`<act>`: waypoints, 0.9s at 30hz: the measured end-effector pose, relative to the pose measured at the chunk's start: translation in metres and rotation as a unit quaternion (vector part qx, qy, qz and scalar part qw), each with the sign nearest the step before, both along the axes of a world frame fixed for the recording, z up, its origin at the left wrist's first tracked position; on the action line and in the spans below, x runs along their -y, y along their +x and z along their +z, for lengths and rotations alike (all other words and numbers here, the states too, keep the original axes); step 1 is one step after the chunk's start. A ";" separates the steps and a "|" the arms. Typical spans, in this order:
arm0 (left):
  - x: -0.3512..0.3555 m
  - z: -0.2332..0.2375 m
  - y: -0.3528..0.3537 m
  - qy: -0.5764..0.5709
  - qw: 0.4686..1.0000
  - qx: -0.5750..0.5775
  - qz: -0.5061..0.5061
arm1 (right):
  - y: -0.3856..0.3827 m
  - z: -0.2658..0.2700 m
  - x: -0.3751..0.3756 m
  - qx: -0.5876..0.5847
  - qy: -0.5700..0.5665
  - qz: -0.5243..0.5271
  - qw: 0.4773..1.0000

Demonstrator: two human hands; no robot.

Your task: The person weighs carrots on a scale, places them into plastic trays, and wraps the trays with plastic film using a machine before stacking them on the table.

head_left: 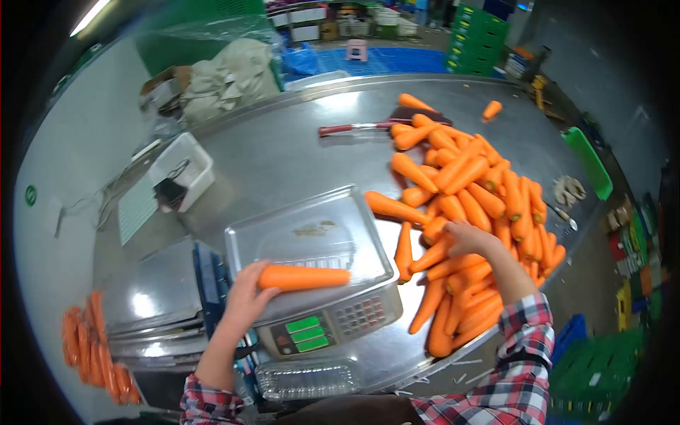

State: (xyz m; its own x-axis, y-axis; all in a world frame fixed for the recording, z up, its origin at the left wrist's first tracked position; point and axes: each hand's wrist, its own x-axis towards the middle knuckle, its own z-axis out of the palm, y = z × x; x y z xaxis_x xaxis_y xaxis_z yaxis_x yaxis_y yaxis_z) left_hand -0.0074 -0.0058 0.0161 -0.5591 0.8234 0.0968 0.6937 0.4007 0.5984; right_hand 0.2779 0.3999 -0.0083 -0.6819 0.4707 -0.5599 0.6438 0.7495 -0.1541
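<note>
My left hand (pixel 246 296) is closed around the thick end of a large orange carrot (pixel 312 278), which lies level over the steel pan (pixel 283 237) of a digital scale. Below the pan is the scale's panel, with green displays (pixel 307 333) and a keypad (pixel 359 314). At the near left edge of a big carrot pile (pixel 471 184), my right hand (pixel 473 241) has its fingers curled on a carrot (pixel 434 231). Several loose carrots lie between the scale and that hand. A clear plastic tray (pixel 308 380) sits in front of the scale.
A red-handled knife (pixel 354 128) lies at the pile's far side, its blade partly under carrots. Left of the scale stands a steel-topped machine (pixel 145 287), with bagged carrots (pixel 88 347) beyond. A white bin (pixel 202 170) is behind it. Gloves (pixel 569 190) lie near the right edge.
</note>
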 end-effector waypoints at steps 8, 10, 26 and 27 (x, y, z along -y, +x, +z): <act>0.009 -0.018 -0.009 0.050 0.998 0.027 0.010 | 0.009 -0.003 -0.011 -0.164 0.147 -0.052 0.974; 0.007 -0.015 -0.008 0.046 0.998 0.037 0.012 | 0.010 -0.007 -0.028 -0.262 0.248 -0.070 0.930; 0.001 0.005 -0.003 -0.003 0.996 0.074 0.051 | -0.114 -0.007 -0.109 0.110 0.251 0.133 0.952; 0.001 0.005 -0.003 -0.001 0.996 0.077 0.052 | -0.111 0.000 -0.100 0.079 0.272 0.122 0.951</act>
State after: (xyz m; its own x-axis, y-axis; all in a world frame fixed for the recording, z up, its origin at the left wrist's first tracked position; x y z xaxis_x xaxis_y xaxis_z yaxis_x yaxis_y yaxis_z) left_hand -0.0103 -0.0070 0.0212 -0.6497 0.7602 0.0020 0.5485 0.4671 0.6935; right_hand 0.1671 0.5001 -0.0084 -0.7354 0.5586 -0.3835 0.4233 0.8207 0.3838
